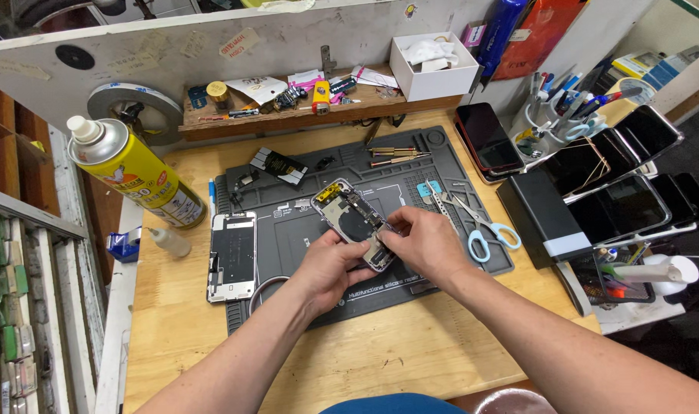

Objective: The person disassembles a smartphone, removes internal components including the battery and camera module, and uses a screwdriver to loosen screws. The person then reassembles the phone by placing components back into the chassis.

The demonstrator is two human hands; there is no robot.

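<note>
1. The opened phone body [355,222] is held above the grey repair mat [288,261], insides showing.
2. The left hand [328,264] grips its lower edge; the right hand [424,241] pinches the bottom end, perhaps working a small part there.
3. Its screen panel [232,255] already lies detached beside the mat; scissors [484,226] rest unused; reassembly remains.

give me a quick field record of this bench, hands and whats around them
left hand: left hand grips the lower edge of the opened phone
right hand: right hand pinches the phone's bottom end
surface: grey mat on a wooden bench
left of phone: loose screen, yellow spray can
right of phone: scissors, tweezers
</note>
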